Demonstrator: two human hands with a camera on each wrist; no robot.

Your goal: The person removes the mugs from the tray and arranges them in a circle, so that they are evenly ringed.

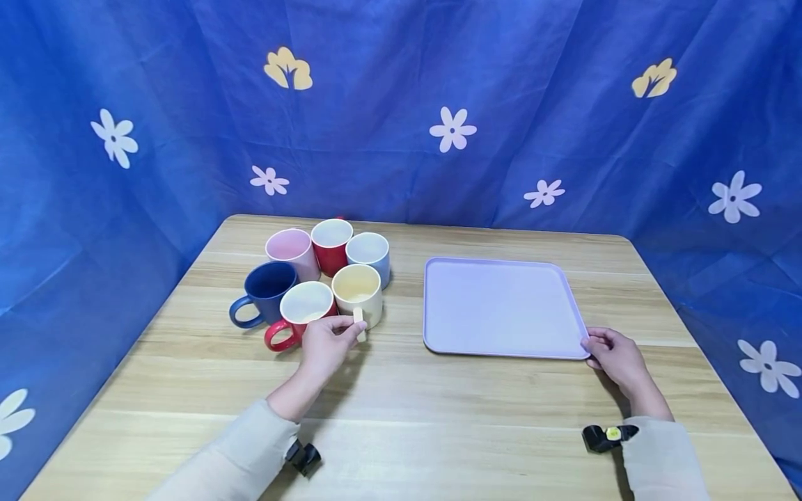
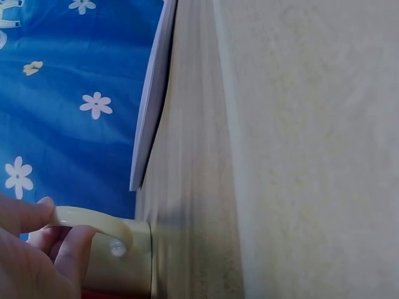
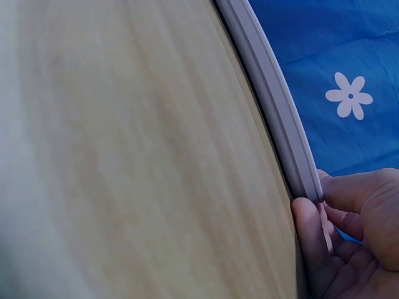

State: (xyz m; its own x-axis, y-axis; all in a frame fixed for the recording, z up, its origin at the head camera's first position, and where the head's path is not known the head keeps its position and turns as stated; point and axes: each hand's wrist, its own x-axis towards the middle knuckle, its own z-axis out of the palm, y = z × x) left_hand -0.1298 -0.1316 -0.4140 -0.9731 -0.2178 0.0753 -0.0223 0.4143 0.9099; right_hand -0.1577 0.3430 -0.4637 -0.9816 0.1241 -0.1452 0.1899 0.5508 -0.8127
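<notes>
My left hand (image 1: 327, 348) pinches the handle (image 2: 93, 221) of a cream mug (image 1: 370, 306), which stands upright in the front of a cluster of mugs. Touching or close beside it is a red mug (image 1: 285, 341) with a white inside, partly hidden by that hand. Over on the right, my right hand (image 1: 617, 358) grips the near right corner of a lilac tray (image 1: 501, 306) lying flat on the table. In the right wrist view, thumb and fingers sit about the tray's rim (image 3: 280, 118).
Behind are a navy mug (image 1: 271, 296), a pink mug (image 1: 301, 254), another red mug (image 1: 331, 257) and a light blue mug (image 1: 376, 261). The wooden table (image 1: 438, 424) meets a blue flowered curtain (image 1: 401, 104) at its back and sides.
</notes>
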